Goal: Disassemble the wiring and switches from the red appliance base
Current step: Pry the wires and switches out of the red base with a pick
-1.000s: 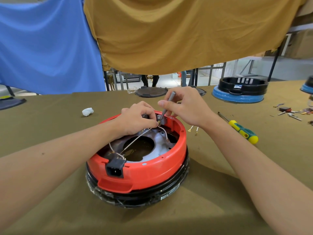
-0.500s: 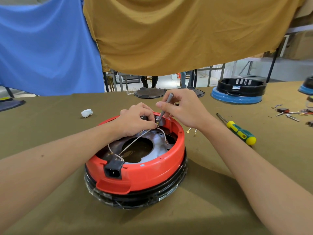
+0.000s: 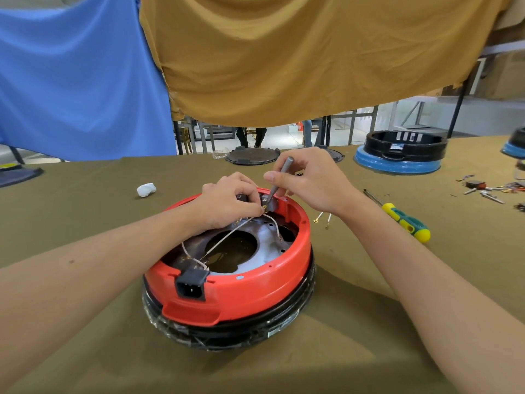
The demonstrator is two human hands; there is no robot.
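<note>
On the tabletop (image 3: 85, 322) sits the red base (image 3: 255, 282). At its far rim the left hand (image 3: 227, 203) pinches a wire (image 3: 227, 237) end steady — the right hand (image 3: 309, 180), fingers curled round a small gray tool (image 3: 277, 182), likely pries that terminal free.

One head-worn view, looking forward and down over your own arms.

You see the scene from your head, with a wide-angle lens that bends the table's far edge and the hanging cloths (image 3: 298, 58) above. The camera faces forward and tilts down, so both forearms run in from the lower corners and meet near the middle at the red base (image 3: 255, 285), which sits close and just below centre. The olive table (image 3: 85, 194) fills the lower half; beyond its far edge you look under the cloths to a room floor well away. No second view is given, so nothing is shared.
</note>
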